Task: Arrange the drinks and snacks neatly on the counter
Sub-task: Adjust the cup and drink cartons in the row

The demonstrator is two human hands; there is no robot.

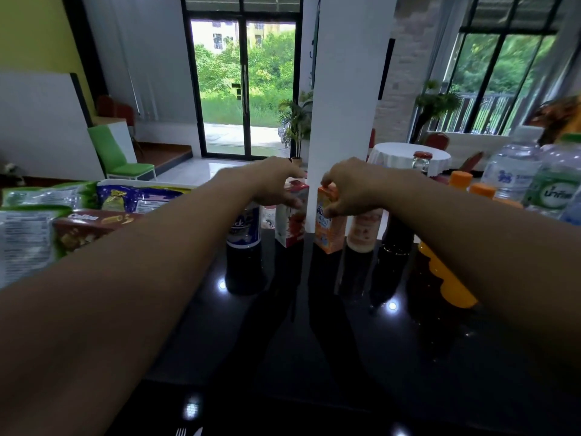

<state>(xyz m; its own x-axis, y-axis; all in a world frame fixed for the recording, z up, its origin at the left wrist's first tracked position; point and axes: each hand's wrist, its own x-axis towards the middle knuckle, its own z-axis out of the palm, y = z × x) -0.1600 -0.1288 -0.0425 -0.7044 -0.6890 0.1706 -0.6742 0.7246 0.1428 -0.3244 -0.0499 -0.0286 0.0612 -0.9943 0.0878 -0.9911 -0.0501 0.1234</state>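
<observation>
Orange-printed paperboard carton [329, 223]: upright at far edge of black glossy counter [314, 341], just beside white pillar [342, 89]. Pinched near top by right hand [349, 190], fingers closed on upper corners. Red-and-white carton [292, 215]: upright immediately to left, apart by a narrow gap; gripped at top by left hand [276, 184], fingers curled over upper edge, thumb on near face.

Handling, judged:
- Light to moderate weight if full; stiff along edges, yielding on flat panels. Squeeze lightly to avoid denting.
- Coated surface likely slick; polished counter offers little friction, so sliding easy, tipping possible when pushed high.
- Best hold: across opposite vertical edges at or below mid-height, or top corners for small turns.

Appearance:
- Orange carton: tall, rectangular, blue lettering on white band, print facing camera at an angle.
- Red carton: white body, red fruit graphic, reddish top.

Neighbouring items in row: dark can [244, 226] at left, pale bottle [364, 231] at right, water bottles [515, 171] far right, snack packets [47, 221] stacked at left edge.
</observation>
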